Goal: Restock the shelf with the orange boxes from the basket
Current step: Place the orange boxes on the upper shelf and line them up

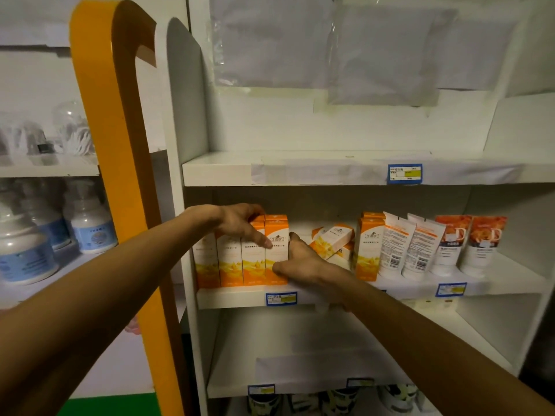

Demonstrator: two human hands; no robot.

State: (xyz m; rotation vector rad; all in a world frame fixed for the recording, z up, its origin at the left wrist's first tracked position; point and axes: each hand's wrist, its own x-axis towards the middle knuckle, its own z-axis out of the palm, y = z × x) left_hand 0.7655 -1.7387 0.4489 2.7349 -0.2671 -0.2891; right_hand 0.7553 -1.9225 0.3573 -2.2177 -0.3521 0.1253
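A row of upright orange-and-white boxes (237,265) stands at the left end of the middle shelf (234,297). My left hand (240,222) lies over the tops of these boxes, its fingers spread and reaching down their fronts. My right hand (303,259) grips the rightmost box of the row (276,232), thumb across its lower front and fingers up its right side. Just right of that hand, a few more orange boxes (332,238) lie tipped over. Further right, upright orange boxes (368,247) stand together. The basket is not in view.
White tubes (401,244) and orange-topped tubes (468,241) fill the right of the middle shelf. The shelf above (300,171) and the shelf below (300,349) hold nothing. An orange frame post (120,175) stands at left, with white bottles (87,226) behind it.
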